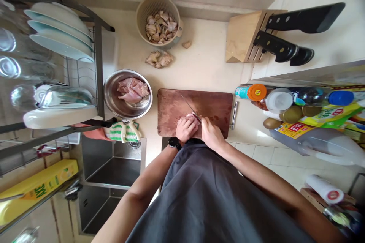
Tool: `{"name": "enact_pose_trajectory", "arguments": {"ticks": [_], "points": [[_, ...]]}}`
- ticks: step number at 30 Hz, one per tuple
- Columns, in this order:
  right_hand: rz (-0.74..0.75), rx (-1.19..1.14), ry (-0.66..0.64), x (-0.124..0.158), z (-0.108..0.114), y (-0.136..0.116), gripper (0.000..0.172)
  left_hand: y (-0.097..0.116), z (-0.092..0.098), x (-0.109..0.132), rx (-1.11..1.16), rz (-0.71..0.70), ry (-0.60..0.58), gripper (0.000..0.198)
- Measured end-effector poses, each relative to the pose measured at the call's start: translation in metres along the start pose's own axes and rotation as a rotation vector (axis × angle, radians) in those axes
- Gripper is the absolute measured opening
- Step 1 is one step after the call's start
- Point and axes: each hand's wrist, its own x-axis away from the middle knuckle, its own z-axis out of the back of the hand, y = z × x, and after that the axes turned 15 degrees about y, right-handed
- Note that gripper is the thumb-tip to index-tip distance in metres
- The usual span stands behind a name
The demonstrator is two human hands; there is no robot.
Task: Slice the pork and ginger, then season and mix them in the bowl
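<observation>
On the wooden cutting board (171, 111), my left hand (186, 127) presses with curled fingers on a piece of raw chicken (195, 117), mostly hidden beneath them. My right hand (212, 133) is closed round the handle of a kitchen knife (188, 104). Its thin blade slants up and left across the board, close beside the fingers of my left hand. Left of the board stands a steel bowl (107, 100) with more raw chicken (133, 90) in it.
Behind are a colander (140, 22) of garlic cloves (161, 26) and some ginger (159, 59). A knife block (242, 38) stands back right, above jars and bottles (313, 140). A dish rack (98, 57) and a sink (114, 169) lie to the left.
</observation>
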Motion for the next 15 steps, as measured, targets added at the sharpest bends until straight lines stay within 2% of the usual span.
{"name": "enact_pose_trajectory", "arguments": {"ticks": [4,7,12,15], "points": [[0.05,0.104,-0.045,0.041,-0.003,0.005,0.053,0.001,0.003,-0.001,-0.006,-0.017,0.075,0.017],[0.066,0.16,-0.106,0.062,-0.007,0.007,0.055,0.0,0.003,0.001,-0.005,-0.018,0.048,0.016],[0.057,0.183,-0.151,0.082,-0.014,0.015,0.054,0.001,-0.001,0.004,-0.003,0.043,-0.003,0.021],[0.049,0.198,-0.18,0.081,-0.016,0.015,0.053,0.001,-0.002,0.003,-0.003,0.057,-0.017,0.024]]}}
